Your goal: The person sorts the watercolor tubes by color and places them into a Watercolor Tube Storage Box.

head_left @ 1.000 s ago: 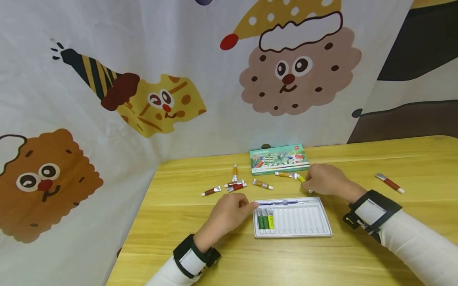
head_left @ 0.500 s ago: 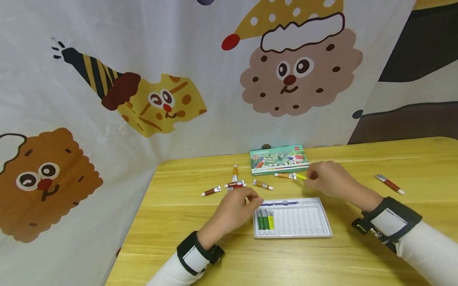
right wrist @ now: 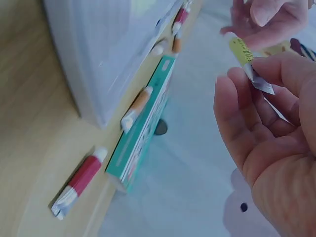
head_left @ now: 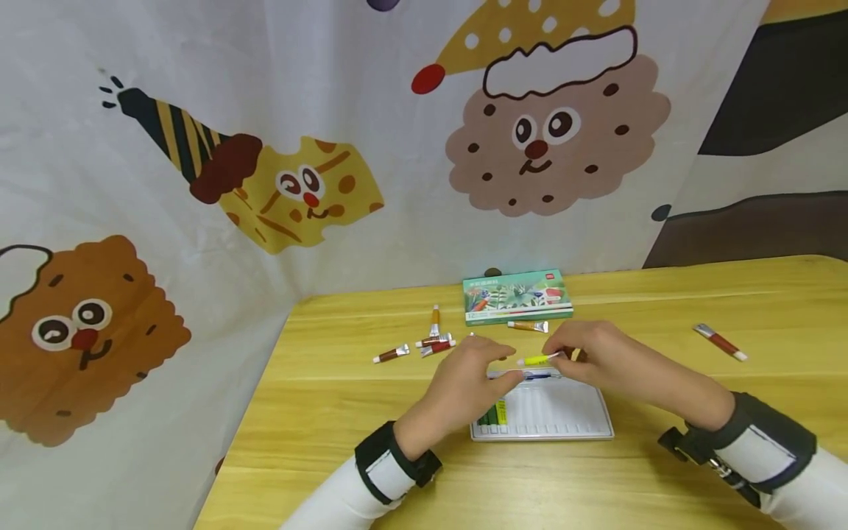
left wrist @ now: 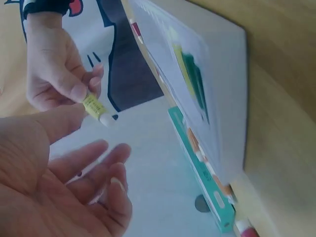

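A small yellow paint tube (head_left: pixel 534 361) with a white cap is held over the back edge of the white plastic tray (head_left: pixel 563 416). My right hand (head_left: pixel 606 357) pinches it by the flat crimped end, as the right wrist view shows, so the cap points left. My left hand (head_left: pixel 458 386) reaches in from the other side, thumb and fingers parted and holding nothing, close to the tube's cap (left wrist: pixel 106 119). Green tubes and one yellow tube (head_left: pixel 501 412) lie in the tray's left slots, partly behind my left hand. A blue paintbrush (head_left: pixel 539 377) lies in the tray's top groove.
A green paint box (head_left: pixel 517 298) lies at the back of the table against a printed curtain. An ochre tube (head_left: pixel 528 326) is before it. Several brown, red and orange tubes lie to the left, including a brown tube (head_left: pixel 391 354). A red-brown tube (head_left: pixel 721 342) lies far right.
My right hand has lifted the yellow tube from near the ochre tube and brought it left and toward me over the tray. My left hand has moved right, from the tray's corner toward it.
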A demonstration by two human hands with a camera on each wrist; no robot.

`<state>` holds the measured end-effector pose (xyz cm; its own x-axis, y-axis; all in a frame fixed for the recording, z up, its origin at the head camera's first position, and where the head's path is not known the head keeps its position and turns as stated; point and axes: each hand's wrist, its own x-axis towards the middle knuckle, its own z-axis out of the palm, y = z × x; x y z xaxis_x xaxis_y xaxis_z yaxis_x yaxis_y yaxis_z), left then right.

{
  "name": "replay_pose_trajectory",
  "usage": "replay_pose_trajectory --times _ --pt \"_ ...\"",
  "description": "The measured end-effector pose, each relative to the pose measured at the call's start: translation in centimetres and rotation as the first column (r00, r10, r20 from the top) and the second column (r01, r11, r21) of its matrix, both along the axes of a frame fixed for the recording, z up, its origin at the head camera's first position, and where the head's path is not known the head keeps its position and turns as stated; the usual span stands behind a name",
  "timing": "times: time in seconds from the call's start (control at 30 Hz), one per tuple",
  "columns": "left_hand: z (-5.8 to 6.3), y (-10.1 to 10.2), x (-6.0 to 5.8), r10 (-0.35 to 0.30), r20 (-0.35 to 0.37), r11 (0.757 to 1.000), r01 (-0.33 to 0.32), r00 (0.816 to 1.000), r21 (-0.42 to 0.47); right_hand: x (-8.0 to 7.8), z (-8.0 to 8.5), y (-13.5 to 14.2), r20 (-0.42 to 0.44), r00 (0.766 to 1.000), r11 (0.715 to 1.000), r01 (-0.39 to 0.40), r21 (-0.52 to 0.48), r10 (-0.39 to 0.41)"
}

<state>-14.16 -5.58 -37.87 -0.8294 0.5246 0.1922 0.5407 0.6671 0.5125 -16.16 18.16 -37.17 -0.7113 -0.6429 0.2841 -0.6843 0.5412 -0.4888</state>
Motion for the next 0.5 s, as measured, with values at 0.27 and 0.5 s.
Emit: replay_pose_trajectory --times 0.27,0.5 --pt "0.0 1.1 0.3 -0.106 -0.096 0.994 0.106 0.990 -0.001 1.2 0.6 -0.9 0.029 0.998 0.998 -0.057 -0.022 0.058" --pt "-0.1 1.1 0.7 -0.112 -0.100 0.994 0.111 0.989 -0.014 1.8 0.5 -1.0 0.052 0.999 0.999 -0.013 -0.048 0.015"
